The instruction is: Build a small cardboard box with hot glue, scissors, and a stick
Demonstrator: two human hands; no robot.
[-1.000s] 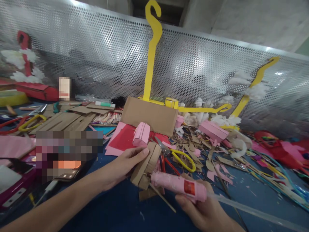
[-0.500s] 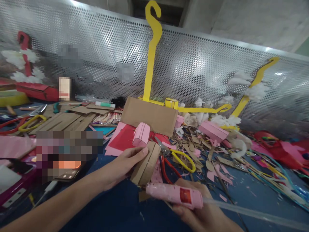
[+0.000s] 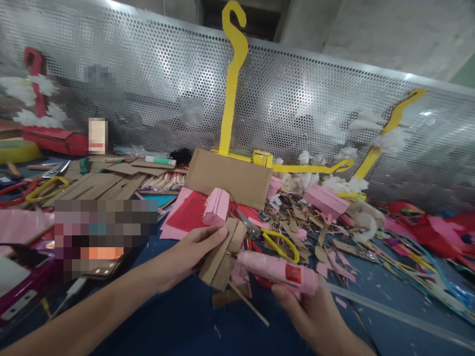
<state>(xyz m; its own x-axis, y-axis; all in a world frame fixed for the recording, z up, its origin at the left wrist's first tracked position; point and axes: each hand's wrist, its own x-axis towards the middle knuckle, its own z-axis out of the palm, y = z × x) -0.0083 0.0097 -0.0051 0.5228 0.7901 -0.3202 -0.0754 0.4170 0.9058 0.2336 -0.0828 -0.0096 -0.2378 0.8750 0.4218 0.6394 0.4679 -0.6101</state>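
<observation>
My left hand [image 3: 187, 259] grips a small folded cardboard piece [image 3: 217, 259] with a seam along its top, thumb pressed on its upper end. My right hand [image 3: 315, 311] is wrapped round a pink hot glue gun [image 3: 272, 269]. From the gun's back end a long clear glue stick [image 3: 374, 306] runs off to the right. The gun's nozzle is at the right edge of the cardboard piece, near its seam; whether it touches I cannot tell. Below lie a thin wooden stick [image 3: 250, 306] and a cardboard scrap [image 3: 224, 298].
Scissors with yellow handles [image 3: 280, 244] lie just behind the glue gun. A pink paper box [image 3: 216, 206] and a larger cardboard block [image 3: 228, 178] stand beyond my left hand. Cardboard and paper scraps [image 3: 311, 217] litter the right. A yellow hook shape [image 3: 232, 94] rises before the perforated metal screen [image 3: 297, 99].
The glue gun has moved up along the cardboard piece's seam and slightly right. The thin wooden stick below now shows. My left hand has stayed nearly still.
</observation>
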